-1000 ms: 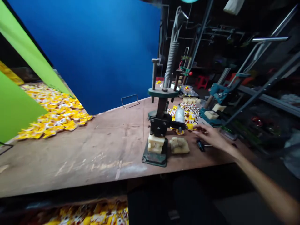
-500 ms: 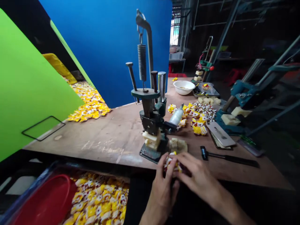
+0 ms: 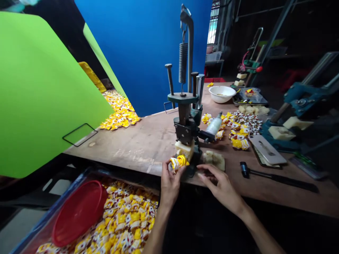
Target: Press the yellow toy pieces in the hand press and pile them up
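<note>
Between the fingers and thumb of my left hand (image 3: 170, 183) is a small yellow and white plastic figure piece (image 3: 179, 162). It is held just in front of the cream blocks (image 3: 184, 150) of a hand press (image 3: 185, 130); whether it touches them I cannot tell. My right hand (image 3: 221, 187) is apart from it, fingers spread and slightly curled, with nothing seen in them. Behind that hand a cream moulded block (image 3: 214, 160) lies on the table, beside the press base.
A crate (image 3: 60, 197) of similar pieces and a red basin (image 3: 79, 213) sit lower left. Right of the press lie a hammer (image 3: 278, 176), a phone (image 3: 268, 150), a bottle (image 3: 214, 126) and loose parts (image 3: 247, 121). A green panel (image 3: 53, 95) stands at left.
My hands have separated. The left has carried the yellow and white piece up to the press blocks, while the right has let go of it. The camera view has shifted left.
</note>
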`<state>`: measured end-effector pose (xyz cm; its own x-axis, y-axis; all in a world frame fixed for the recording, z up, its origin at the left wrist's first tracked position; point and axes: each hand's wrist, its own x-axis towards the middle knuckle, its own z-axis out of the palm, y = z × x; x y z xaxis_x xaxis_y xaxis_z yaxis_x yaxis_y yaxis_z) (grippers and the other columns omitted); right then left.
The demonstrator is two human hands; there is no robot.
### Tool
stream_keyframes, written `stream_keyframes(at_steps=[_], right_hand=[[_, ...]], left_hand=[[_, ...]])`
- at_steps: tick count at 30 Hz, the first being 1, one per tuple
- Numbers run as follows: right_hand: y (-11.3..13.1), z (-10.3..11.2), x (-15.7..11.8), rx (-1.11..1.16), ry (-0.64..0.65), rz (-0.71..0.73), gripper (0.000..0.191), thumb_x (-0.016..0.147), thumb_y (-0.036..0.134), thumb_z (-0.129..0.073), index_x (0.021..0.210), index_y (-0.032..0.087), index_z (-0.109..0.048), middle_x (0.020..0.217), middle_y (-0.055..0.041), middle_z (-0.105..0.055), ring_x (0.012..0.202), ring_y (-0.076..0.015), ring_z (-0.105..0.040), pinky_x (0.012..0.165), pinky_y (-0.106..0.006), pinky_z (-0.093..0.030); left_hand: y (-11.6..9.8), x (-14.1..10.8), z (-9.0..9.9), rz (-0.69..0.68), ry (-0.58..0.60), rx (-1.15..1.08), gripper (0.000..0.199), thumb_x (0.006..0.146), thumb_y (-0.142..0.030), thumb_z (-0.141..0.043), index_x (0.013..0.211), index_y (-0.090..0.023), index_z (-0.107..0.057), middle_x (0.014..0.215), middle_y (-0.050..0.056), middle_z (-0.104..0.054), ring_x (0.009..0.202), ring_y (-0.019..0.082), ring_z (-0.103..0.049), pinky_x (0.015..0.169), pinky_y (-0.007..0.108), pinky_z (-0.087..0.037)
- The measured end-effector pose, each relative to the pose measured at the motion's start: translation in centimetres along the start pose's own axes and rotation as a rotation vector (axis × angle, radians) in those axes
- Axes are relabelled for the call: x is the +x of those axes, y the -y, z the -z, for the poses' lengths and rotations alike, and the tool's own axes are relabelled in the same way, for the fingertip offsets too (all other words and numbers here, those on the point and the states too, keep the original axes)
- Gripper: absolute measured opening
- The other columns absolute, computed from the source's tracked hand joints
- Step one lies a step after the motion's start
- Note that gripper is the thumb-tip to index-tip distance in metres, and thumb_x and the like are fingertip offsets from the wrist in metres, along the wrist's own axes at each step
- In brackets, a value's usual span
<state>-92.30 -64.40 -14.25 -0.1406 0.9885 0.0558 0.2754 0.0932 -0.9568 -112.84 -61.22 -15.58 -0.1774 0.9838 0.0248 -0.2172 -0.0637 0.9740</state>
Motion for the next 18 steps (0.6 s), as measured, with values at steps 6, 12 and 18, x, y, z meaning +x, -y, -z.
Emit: stream_keyframes(at_steps=[6,12,18], right_hand=[[-0.8,1.1,-0.3,-0.037,0.007,-0.079,0.034,0.108,0.051,-0.064,0.132,0.029,-0.074,0.137,-0.0044,-0.075,0.124,-0.0229,-0.071,0.099,-0.035,-0.061],[-0.5,1.1,-0.8,-0.061,0.055,-0.103,0.032,0.108,0.049,-0.064,0.131,0.031,-0.076,0.138,-0.0034,-0.074,0.124,-0.022,-0.072,0.098,-0.032,-0.062],[0.0,5.7,2.5,-0.014,-0.164,-0.03,0.042,0.098,0.055,-0.078,0.13,0.028,-0.077,0.131,-0.0062,-0.079,0.117,-0.0252,-0.077,0.104,-0.038,-0.064]], left_hand=[[0.4,0.7,-1.7,-0.079,-0.189,0.193,0.061,0.08,-0.042,-0.096,0.123,-0.023,-0.058,0.117,0.007,-0.072,0.096,0.021,-0.074,0.079,0.031,-0.058],[0.6,1.6,-4.5,-0.202,-0.369,0.589,0.039,0.083,-0.036,-0.091,0.097,-0.023,-0.057,0.098,0.001,-0.058,0.09,0.021,-0.059,0.086,0.037,-0.05],[0.0,2.3,-4.4,-0.105,-0.302,0.662,0.051,0.073,-0.026,-0.097,0.094,-0.024,-0.05,0.099,0.001,-0.053,0.093,0.023,-0.056,0.09,0.042,-0.051]])
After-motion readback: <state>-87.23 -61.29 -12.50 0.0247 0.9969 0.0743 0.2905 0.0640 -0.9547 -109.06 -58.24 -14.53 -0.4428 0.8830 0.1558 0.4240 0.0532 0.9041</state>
